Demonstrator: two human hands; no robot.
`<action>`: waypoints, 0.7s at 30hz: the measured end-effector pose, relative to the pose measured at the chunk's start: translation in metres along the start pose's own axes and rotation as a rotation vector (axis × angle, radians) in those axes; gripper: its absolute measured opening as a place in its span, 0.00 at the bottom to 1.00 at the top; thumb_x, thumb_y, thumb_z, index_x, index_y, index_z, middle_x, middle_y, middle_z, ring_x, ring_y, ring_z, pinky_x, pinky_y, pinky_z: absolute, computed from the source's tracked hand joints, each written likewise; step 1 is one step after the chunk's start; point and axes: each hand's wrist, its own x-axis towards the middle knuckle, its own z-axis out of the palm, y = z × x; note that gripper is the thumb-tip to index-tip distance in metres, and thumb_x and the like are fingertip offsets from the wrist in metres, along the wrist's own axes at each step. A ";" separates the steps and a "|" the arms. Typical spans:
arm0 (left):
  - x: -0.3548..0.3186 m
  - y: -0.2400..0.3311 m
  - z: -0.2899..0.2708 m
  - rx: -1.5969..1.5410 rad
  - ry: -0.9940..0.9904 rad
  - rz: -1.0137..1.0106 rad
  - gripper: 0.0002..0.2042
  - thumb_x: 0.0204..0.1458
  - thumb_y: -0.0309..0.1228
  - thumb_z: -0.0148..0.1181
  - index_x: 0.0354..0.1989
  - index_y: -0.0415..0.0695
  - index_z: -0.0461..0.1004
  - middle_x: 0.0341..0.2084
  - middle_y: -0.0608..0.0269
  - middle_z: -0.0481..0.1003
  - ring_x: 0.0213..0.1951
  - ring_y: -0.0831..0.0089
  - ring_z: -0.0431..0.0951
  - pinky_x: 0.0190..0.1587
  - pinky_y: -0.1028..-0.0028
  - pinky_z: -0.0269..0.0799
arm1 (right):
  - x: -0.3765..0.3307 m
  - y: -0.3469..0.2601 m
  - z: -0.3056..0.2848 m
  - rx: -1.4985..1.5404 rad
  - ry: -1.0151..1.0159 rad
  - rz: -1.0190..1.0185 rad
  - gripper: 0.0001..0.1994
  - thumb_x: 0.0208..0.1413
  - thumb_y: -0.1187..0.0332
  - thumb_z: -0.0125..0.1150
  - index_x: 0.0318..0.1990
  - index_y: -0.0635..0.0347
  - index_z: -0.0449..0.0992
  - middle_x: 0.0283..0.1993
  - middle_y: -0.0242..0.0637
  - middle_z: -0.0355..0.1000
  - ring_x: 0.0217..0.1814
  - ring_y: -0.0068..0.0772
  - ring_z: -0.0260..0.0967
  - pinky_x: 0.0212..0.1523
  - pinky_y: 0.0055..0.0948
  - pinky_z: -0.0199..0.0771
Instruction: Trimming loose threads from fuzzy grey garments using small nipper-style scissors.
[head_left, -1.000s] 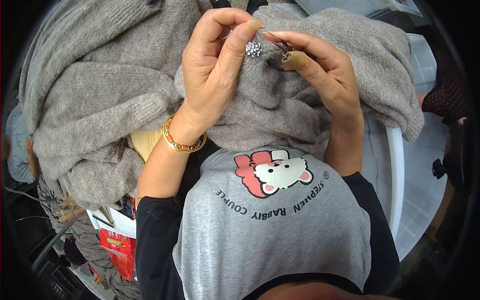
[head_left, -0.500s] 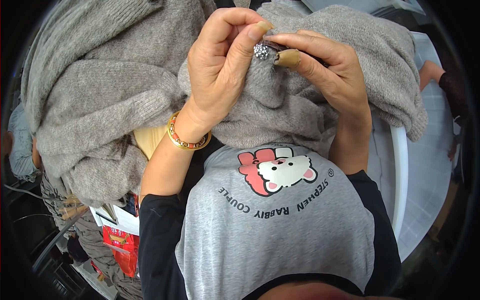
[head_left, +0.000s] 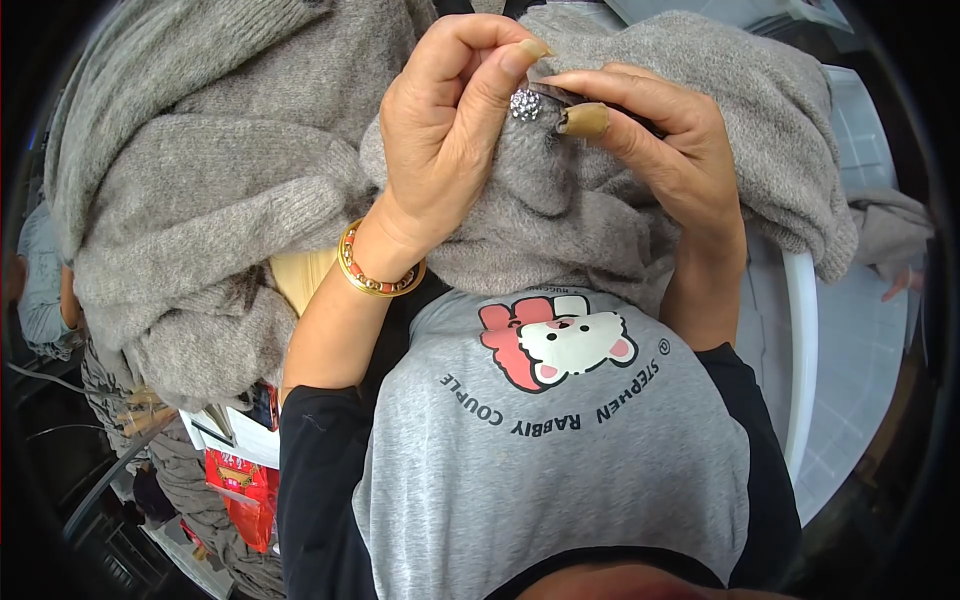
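Note:
A round, glittering silver button (head_left: 525, 104) sits against the fuzzy grey-brown knit garment (head_left: 535, 175) across my lap. Just above it, my left hand (head_left: 440, 140) is closed, thumb and index fingertip pinched together; whatever lies between them is too fine to make out. My right hand (head_left: 675, 150) is closed round a slim dark metal tool (head_left: 553, 92), which points at the button and is mostly hidden by the fingers. A worn tan finger cover (head_left: 584, 121) wraps the right thumb tip. A gold and red-beaded bracelet (head_left: 356, 265) circles my left wrist.
More grey knitwear (head_left: 215, 185) is heaped at the left. A white table with a raised rim (head_left: 799, 350) curves along the right, where another person's hand (head_left: 905, 283) is beside grey cloth (head_left: 890, 230). Below the left heap hangs a red packet (head_left: 245, 490).
My hands stay almost in place, with the right hand's fingers slightly farther from the button. At the far right, grey cloth has appeared on the table where another person's arm was.

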 end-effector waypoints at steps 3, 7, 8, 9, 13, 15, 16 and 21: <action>0.000 0.000 0.000 -0.012 -0.002 0.005 0.07 0.63 0.25 0.52 0.45 0.36 0.71 0.39 0.64 0.75 0.38 0.82 0.70 0.43 0.82 0.66 | -0.001 -0.003 -0.001 0.038 -0.007 0.057 0.13 0.58 0.70 0.62 0.49 0.64 0.79 0.35 0.33 0.77 0.33 0.17 0.70 0.33 0.16 0.68; -0.001 -0.001 0.002 -0.004 0.009 -0.003 0.07 0.63 0.25 0.52 0.45 0.36 0.71 0.39 0.65 0.75 0.39 0.82 0.71 0.44 0.82 0.66 | -0.001 -0.004 0.001 0.055 -0.012 0.055 0.14 0.57 0.69 0.63 0.48 0.66 0.79 0.36 0.34 0.75 0.37 0.20 0.70 0.37 0.17 0.69; -0.001 -0.001 0.002 -0.005 0.009 -0.003 0.07 0.63 0.25 0.52 0.45 0.36 0.71 0.39 0.65 0.75 0.39 0.82 0.71 0.44 0.82 0.66 | -0.001 -0.004 0.000 0.055 -0.012 0.056 0.14 0.57 0.69 0.63 0.48 0.66 0.79 0.36 0.34 0.75 0.37 0.20 0.70 0.37 0.17 0.69; -0.001 -0.002 0.001 -0.002 0.005 -0.007 0.07 0.63 0.25 0.52 0.45 0.36 0.71 0.39 0.65 0.75 0.39 0.82 0.71 0.44 0.82 0.66 | -0.002 -0.004 0.000 0.050 -0.010 0.065 0.14 0.57 0.69 0.63 0.48 0.66 0.79 0.37 0.34 0.75 0.37 0.20 0.70 0.38 0.17 0.69; -0.001 -0.002 0.003 -0.005 0.003 -0.016 0.07 0.63 0.25 0.52 0.45 0.36 0.72 0.39 0.65 0.75 0.39 0.82 0.71 0.45 0.82 0.66 | -0.002 -0.004 0.000 0.028 -0.014 0.067 0.14 0.57 0.69 0.63 0.48 0.67 0.79 0.37 0.34 0.75 0.37 0.20 0.71 0.38 0.17 0.69; 0.000 -0.003 0.003 -0.002 0.002 -0.008 0.06 0.63 0.25 0.52 0.45 0.36 0.72 0.39 0.65 0.75 0.39 0.82 0.71 0.45 0.82 0.66 | 0.000 -0.001 0.003 0.022 0.007 0.027 0.12 0.58 0.70 0.62 0.48 0.64 0.80 0.36 0.33 0.77 0.34 0.17 0.71 0.34 0.16 0.69; 0.001 -0.004 0.002 0.002 0.000 0.000 0.06 0.63 0.25 0.52 0.45 0.36 0.72 0.38 0.65 0.75 0.39 0.82 0.71 0.45 0.82 0.66 | 0.001 0.000 0.004 0.015 0.028 -0.014 0.11 0.59 0.72 0.60 0.49 0.62 0.80 0.34 0.32 0.79 0.31 0.15 0.71 0.30 0.14 0.70; 0.000 -0.007 -0.001 -0.014 -0.019 -0.017 0.07 0.63 0.25 0.52 0.45 0.37 0.72 0.38 0.66 0.75 0.37 0.83 0.70 0.42 0.82 0.66 | 0.001 0.001 0.003 -0.017 0.023 0.024 0.11 0.59 0.72 0.61 0.48 0.62 0.80 0.35 0.32 0.79 0.32 0.15 0.72 0.32 0.14 0.71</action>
